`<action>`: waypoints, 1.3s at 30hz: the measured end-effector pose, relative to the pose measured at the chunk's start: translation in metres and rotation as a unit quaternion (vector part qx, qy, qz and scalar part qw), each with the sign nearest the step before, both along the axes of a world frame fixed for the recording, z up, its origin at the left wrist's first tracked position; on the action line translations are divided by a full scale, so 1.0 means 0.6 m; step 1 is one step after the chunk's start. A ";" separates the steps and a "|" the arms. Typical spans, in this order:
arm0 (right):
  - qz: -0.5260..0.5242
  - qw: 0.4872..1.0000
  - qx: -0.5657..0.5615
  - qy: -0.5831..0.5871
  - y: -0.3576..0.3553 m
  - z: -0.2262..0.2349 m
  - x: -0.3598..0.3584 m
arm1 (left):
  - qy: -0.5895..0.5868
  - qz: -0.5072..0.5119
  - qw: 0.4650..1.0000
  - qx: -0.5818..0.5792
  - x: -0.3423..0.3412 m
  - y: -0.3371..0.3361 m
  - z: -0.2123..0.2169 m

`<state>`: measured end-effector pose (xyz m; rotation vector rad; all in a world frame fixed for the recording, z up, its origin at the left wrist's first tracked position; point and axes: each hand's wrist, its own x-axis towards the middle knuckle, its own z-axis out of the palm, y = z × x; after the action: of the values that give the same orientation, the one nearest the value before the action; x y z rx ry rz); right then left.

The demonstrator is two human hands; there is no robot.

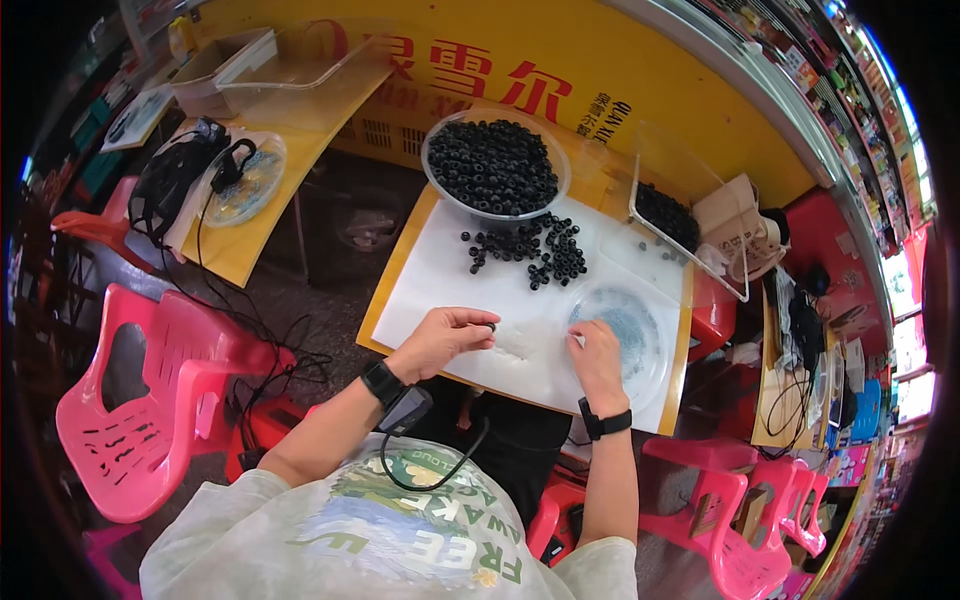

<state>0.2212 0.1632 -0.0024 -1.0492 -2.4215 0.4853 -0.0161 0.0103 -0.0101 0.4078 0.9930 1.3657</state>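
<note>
We see the left hand [447, 338] pinching a small black ring [491, 327] — the loose ring pile [530, 248] lies at 1 o'clock; the right hand [596, 352] pinches something too small to tell.

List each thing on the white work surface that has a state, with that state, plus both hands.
Left hand: pinched on a small black ring.
Right hand: fingers curled, content unclear.
Round bowl: full of black rings.
Clear tray: partly filled, tilted.
Loose rings: scattered.
Clear lid: flat.
</note>
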 end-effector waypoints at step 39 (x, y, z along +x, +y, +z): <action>0.011 0.994 0.095 -0.044 0.022 0.002 -0.275 | -0.236 0.095 0.966 0.054 -0.010 -0.024 -0.037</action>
<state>0.0560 0.1762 -0.0015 -0.9827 -2.5009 0.2134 -0.0222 -0.0042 -0.0323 0.0566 0.5737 1.6001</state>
